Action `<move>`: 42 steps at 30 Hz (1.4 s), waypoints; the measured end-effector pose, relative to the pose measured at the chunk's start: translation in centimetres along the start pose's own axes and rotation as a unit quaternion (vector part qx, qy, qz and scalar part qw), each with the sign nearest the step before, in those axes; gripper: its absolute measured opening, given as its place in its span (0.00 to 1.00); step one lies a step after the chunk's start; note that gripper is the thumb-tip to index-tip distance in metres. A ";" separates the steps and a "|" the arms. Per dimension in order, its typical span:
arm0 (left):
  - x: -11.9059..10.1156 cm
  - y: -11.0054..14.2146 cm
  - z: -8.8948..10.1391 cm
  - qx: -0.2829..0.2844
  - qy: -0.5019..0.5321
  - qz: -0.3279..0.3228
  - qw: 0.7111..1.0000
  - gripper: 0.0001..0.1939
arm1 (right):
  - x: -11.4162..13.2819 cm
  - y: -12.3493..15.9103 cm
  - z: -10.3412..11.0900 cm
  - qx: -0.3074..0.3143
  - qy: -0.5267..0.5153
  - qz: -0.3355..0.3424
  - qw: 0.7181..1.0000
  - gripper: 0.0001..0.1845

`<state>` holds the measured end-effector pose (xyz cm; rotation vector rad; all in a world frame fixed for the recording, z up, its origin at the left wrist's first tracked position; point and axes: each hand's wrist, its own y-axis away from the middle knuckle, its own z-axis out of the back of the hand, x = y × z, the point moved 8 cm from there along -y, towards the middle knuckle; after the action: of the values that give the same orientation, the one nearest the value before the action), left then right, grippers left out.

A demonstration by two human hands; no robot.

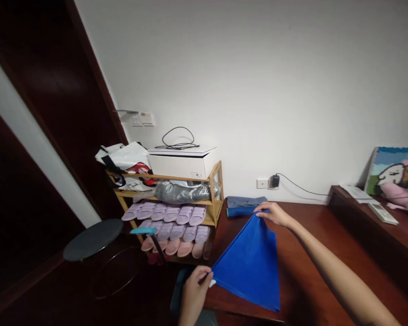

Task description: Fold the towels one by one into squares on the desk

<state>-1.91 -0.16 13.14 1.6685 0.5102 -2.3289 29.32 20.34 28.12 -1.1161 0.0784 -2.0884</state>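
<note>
A bright blue piece of cloth (250, 265) is stretched between my two hands over the dark red wooden table, its lower corner hanging toward the near edge. My left hand (196, 287) pinches one corner at the near left, beside a small white tag (212, 283). Farther away, my right hand (271, 213) pinches the upper corner, so the edge between the hands is pulled taut. Just behind the right hand lie a folded grey-blue cloth (245, 202) and a rolled blue cloth (238, 211).
The table (306, 226) meets a raised ledge (370, 226) on the right, bearing a remote control (382, 213) and a pink plush toy (399, 194). On the left stand a wooden rack (215, 217) with several slippers (172, 213), a white box (178, 164) and a round stool (93, 239).
</note>
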 end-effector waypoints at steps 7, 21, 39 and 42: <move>-11.9 -1.8 0.9 0.027 -0.029 -0.095 0.995 0.19 | 2.7 6.1 9.4 -0.092 -0.052 -0.072 0.992 0.22; -25.3 0.0 -7.5 0.206 0.083 -0.128 0.967 0.17 | 4.5 20.7 20.4 -0.219 -0.070 -0.146 0.962 0.32; -27.3 5.2 -16.4 0.383 0.058 -0.168 0.907 0.11 | 3.8 32.0 23.9 -0.422 -0.024 -0.206 0.882 0.34; -28.8 8.7 -18.3 0.442 0.053 -0.193 0.875 0.11 | 2.9 34.3 24.9 -0.477 -0.036 -0.196 0.856 0.33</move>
<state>26.62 -1.01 33.83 2.2181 -0.3299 -3.0403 66.84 0.86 32.51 -1.9031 1.0250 -2.4024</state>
